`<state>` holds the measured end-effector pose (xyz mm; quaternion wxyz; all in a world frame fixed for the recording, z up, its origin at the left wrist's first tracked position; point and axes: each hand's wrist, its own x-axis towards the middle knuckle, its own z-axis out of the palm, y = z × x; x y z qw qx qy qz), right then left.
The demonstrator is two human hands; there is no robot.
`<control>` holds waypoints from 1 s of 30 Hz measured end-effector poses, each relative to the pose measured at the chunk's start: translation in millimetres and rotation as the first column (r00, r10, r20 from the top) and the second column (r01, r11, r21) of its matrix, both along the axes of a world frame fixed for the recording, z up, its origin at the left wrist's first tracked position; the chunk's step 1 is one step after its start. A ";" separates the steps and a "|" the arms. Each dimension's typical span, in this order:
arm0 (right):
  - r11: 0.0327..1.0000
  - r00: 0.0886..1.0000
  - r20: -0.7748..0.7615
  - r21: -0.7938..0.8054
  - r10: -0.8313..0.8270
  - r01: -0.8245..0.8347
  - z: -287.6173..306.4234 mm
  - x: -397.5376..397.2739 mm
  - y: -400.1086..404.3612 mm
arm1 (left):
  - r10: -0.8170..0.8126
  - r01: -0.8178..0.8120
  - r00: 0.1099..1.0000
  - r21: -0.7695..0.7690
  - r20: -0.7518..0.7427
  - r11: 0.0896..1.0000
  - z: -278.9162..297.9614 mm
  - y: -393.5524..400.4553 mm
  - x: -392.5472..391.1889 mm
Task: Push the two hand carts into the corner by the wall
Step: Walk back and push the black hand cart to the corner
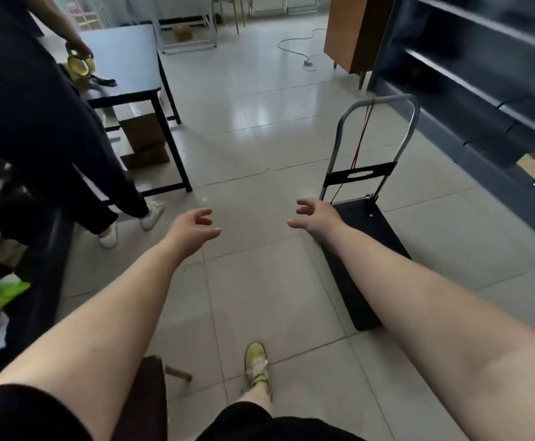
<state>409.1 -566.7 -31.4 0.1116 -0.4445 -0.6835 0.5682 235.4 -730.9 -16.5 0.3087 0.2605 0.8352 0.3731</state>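
One hand cart sits beyond right hand fingers.

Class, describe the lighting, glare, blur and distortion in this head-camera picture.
Head view: daylight glares on the floor tiles; the shelves lie in shadow; wide-angle bending curves the edges; the hands and cart look slightly soft.

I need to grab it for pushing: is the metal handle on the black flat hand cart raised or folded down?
Raised: the silver tubular handle stands up from the black platform cart's far end.
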 end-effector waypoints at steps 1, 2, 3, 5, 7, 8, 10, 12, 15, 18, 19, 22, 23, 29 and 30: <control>1.000 1.000 0.002 -0.004 -0.011 0.011 0.2 -19.3 17.2 | -0.015 0.015 1.000 -0.003 -0.003 1.000 1.7 19.3 -20.4; 1.000 1.000 0.004 -0.007 -0.019 0.019 0.3 -38.5 34.3 | -0.030 0.030 1.000 -0.006 -0.005 1.000 3.1 38.3 -40.7; 1.000 1.000 -0.001 -0.010 -0.029 0.029 0.1 -58.2 52.5 | -0.050 0.049 0.999 -0.010 -0.011 0.999 4.3 58.2 -61.0; 0.998 0.998 -0.020 -0.015 -0.057 0.056 1.6 -94.0 88.3 | -0.083 0.083 0.996 -0.015 -0.028 0.996 7.4 97.2 -99.1; 0.998 0.997 -0.033 -0.011 -0.065 0.065 5.2 -126.7 122.3 | -0.086 0.086 0.996 -0.006 -0.029 0.996 10.3 134.9 -133.8; 0.998 0.997 -0.036 -0.008 -0.067 0.066 6.6 -141.3 138.7 | -0.086 0.086 0.996 -0.004 -0.025 0.996 10.8 153.1 -149.4; 0.997 0.996 -0.043 -0.004 -0.077 0.077 7.8 -167.7 171.6 | -0.095 0.095 0.995 -0.004 -0.024 0.995 9.9 189.0 -178.1; 0.996 0.995 -0.040 -0.006 -0.092 0.092 6.0 -192.9 205.9 | -0.106 0.106 0.994 0.000 -0.025 0.994 7.5 226.5 -206.0; 0.994 0.993 -0.028 -0.005 -0.113 0.113 -0.4 -227.2 259.0 | -0.118 0.118 0.993 0.001 -0.010 0.993 3.8 284.8 -242.7; 0.992 0.992 -0.028 -0.007 -0.124 0.123 -4.0 -262.8 318.3 | -0.121 0.121 0.993 0.006 -0.008 0.993 3.6 347.3 -277.0; 0.992 0.992 -0.027 -0.007 -0.127 0.126 -3.0 -274.8 339.0 | -0.124 0.124 0.992 0.007 -0.002 0.992 4.9 369.0 -288.6; 0.990 0.990 -0.029 -0.013 -0.141 0.141 0.8 -310.2 399.3 | -0.141 0.141 0.990 -0.001 -0.006 0.990 10.3 429.6 -324.4; 0.989 0.989 -0.032 -0.016 -0.147 0.146 1.8 -320.6 418.5 | -0.145 0.145 0.989 -0.005 -0.010 0.989 10.9 448.8 -336.3; 0.976 0.977 -0.013 -0.046 -0.215 0.214 -4.6 -357.9 504.8 | -0.182 0.183 0.983 -0.028 0.031 0.983 1.9 542.1 -383.7; 0.972 0.973 -0.011 -0.049 -0.232 0.231 -7.3 -362.1 518.2 | -0.193 0.194 0.980 -0.028 0.042 0.981 -1.2 558.3 -391.0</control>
